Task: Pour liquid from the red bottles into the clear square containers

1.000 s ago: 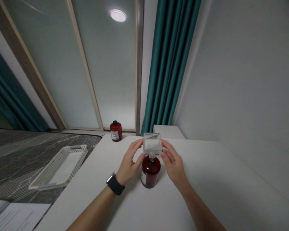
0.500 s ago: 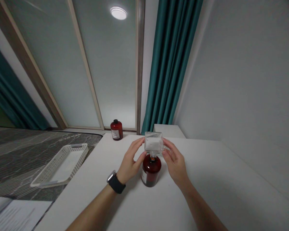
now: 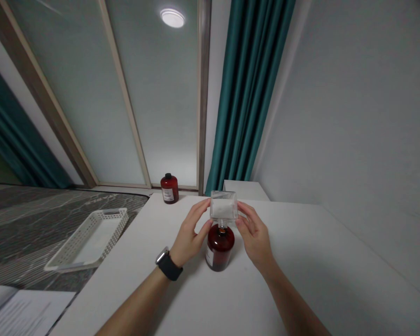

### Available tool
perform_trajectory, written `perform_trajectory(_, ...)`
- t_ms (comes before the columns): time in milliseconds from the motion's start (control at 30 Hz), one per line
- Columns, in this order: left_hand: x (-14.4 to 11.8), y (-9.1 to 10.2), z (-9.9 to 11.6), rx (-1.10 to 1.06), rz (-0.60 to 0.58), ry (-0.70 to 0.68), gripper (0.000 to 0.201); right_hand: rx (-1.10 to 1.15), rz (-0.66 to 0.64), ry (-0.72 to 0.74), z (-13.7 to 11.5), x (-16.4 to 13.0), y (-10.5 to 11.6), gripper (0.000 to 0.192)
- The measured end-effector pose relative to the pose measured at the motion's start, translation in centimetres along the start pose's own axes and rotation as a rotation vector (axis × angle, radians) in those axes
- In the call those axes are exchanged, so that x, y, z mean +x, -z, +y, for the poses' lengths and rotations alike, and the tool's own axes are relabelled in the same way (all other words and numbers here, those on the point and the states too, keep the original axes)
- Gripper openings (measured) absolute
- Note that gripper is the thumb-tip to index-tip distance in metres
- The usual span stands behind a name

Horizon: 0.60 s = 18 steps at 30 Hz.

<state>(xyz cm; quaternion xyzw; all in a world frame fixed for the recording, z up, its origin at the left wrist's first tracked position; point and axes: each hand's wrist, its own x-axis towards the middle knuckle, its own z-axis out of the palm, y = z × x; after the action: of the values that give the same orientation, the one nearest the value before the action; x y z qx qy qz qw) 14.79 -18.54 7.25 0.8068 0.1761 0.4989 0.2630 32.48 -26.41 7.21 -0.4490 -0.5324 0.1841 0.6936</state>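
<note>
Head camera, a plain room: I hold a clear square bottle [image 3: 224, 205] upside down over a dark red bottle [image 3: 220, 247] standing upright on the white bench [image 3: 301, 270]. My left hand [image 3: 187, 237] and my right hand [image 3: 256, 238] grasp the clear bottle from opposite sides, thumbs low and fingers along its walls; neither hand is on the red bottle, which stands between my forearms with its label turned to the left.

By my reading, the lining-up is done: the clear bottle is inverted, its narrow neck pointing down at the red bottle's mouth. Whether glass touches glass there, I cannot tell. No cap shows on that red bottle's mouth. The clear bottle is not yet upright or set down, and both my hands are engaged with it. Whether any liquid is passing between the two, or how much either holds, the view does not show.

Near the bench's far left corner, well apart from my hands, stands a second red bottle [image 3: 169, 190], its black cap on. Beyond the bench's left edge lie a white basket [image 3: 115, 239] and some printed pages [image 3: 38, 308]. A dark watch [image 3: 168, 265] circles my left wrist.
</note>
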Motion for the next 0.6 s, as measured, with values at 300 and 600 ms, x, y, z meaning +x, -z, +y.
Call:
perform_trajectory(300, -0.03, -0.01, 0.06, -0.004, 0.011, 0.002, 0.046, -0.007, -0.012, -0.015, -0.18, 0.05, 0.00, 0.035)
perform_trajectory(600, 0.00, 0.04, 0.12, -0.013, 0.003, 0.005, 0.047, 0.005, -0.010, -0.040, -0.26, 0.00, 0.04, 0.036)
